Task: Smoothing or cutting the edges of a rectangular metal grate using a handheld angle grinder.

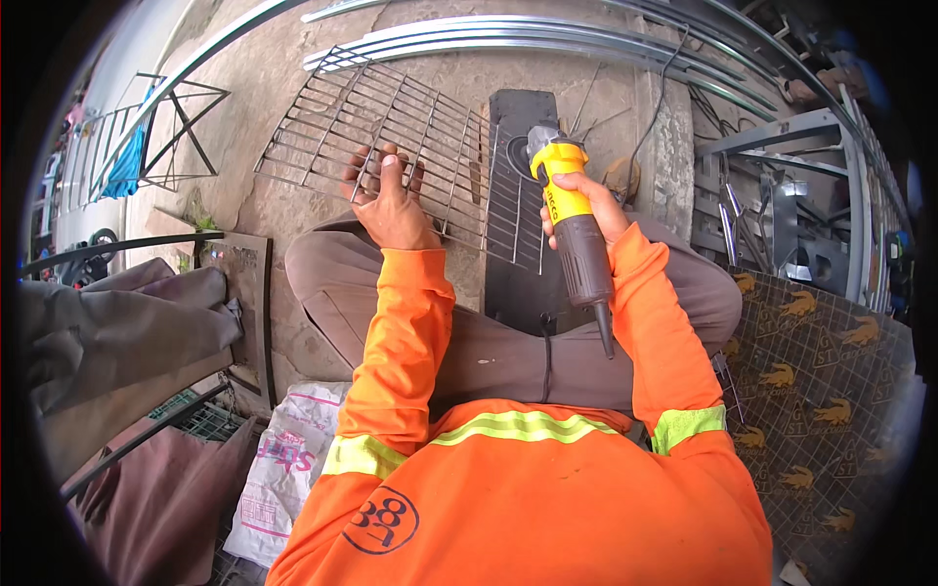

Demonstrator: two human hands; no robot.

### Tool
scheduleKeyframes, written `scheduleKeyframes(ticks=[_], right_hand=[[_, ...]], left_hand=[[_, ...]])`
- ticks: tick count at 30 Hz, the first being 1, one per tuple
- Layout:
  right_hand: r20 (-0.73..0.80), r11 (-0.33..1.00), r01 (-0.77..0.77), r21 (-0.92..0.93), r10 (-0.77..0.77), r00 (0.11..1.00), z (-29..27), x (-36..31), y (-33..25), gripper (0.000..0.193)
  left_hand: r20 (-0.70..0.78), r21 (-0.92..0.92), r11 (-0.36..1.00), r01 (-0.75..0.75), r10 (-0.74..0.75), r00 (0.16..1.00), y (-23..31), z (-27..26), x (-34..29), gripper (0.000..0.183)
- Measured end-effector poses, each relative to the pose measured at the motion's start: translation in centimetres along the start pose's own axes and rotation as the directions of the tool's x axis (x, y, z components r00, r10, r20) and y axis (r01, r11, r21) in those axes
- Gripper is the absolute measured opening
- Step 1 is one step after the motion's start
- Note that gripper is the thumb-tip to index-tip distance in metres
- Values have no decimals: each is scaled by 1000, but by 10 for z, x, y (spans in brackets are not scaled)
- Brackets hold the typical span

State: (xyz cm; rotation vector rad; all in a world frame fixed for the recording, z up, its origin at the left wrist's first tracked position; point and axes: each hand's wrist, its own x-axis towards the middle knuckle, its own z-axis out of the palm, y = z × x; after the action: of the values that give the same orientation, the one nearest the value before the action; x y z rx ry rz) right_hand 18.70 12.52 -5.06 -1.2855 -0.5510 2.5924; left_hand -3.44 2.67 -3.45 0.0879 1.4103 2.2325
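My left hand [391, 203] is closed round the rods of a metal wire grid [415, 122], thumb on top and fingers through the gaps. The grid slants across in front of my knees, its right end lying over a dark flat bar or plank [508, 283]. My right hand [594, 207] grips a yellow and dark grey angle grinder [567, 200] round its yellow body. The grinder's head points away from me, with its disc [522, 156] over the right part of the grid. Whether the disc touches the rods I cannot tell.
Long silver metal profiles [489, 39] lie at the back. A metal frame [850, 176] stands on the right, beside a dark patterned board [821, 391]. At left are a wire rack [176, 137], grey cloth [127, 322] and a white sack [283, 469]. A black cable [657, 103] runs behind the grinder.
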Motion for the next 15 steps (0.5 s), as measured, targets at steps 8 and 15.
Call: scheduleKeyframes(ticks=[8,15], right_hand=[[19,989,-135,-55,136,991,3,-68,43,49],[124,957,-193,-215,223,967,17,-144,74,46]], left_hand=[[27,-46,997,55,-53,998,-2,-7,27,37],[1,-65,994,92,-92,996,-6,-5,46,35]])
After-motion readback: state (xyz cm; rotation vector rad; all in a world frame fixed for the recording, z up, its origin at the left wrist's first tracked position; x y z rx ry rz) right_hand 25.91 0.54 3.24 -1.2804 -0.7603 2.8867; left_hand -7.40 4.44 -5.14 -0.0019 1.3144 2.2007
